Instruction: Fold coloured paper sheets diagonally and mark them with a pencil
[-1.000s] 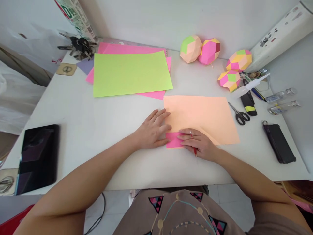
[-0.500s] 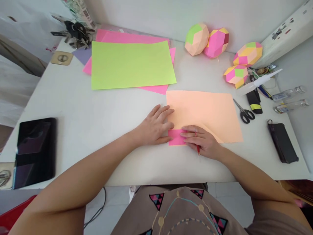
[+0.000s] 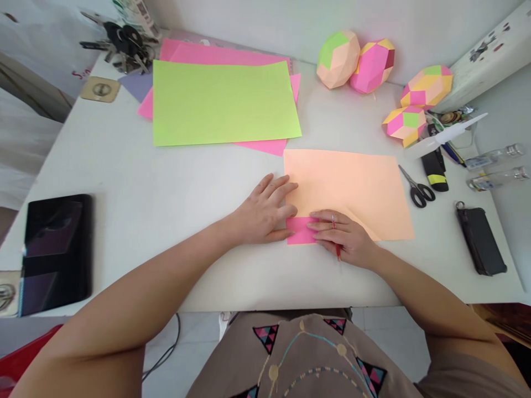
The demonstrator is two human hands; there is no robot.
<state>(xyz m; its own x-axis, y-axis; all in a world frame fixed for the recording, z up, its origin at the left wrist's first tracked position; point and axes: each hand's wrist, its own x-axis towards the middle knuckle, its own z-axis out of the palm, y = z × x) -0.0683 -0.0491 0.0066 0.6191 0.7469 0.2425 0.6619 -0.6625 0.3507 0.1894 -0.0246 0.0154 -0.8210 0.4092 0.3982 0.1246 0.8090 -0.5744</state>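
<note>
My left hand (image 3: pixel 269 213) lies with fingers spread over the left edge of a peach paper sheet (image 3: pixel 352 177), its thumb and fingertips touching a small pink paper piece (image 3: pixel 299 229). This pink piece lies flat on the sheet's lower left corner. My right hand (image 3: pixel 344 237) rests on the right part of the pink piece and covers it, fingers stretched to the left. A thin red pen (image 3: pixel 338 252) is tucked in this hand and sticks out below the fingers; most of it is hidden. Near my right hand the sheet's lower edge looks creased or lifted.
Green paper (image 3: pixel 226 102) lies over pink sheets (image 3: pixel 224 53) at the back. Faceted paper balls (image 3: pixel 338 59) stand along the wall. Scissors (image 3: pixel 418 190), a black cutter (image 3: pixel 435 171), glass bottles (image 3: pixel 495 179) and a black pouch (image 3: pixel 481 240) lie right; a black tablet (image 3: pixel 58 254) left.
The view has shifted slightly. Both hands, the pink piece and the peach sheet keep nearly the same places relative to each other.
</note>
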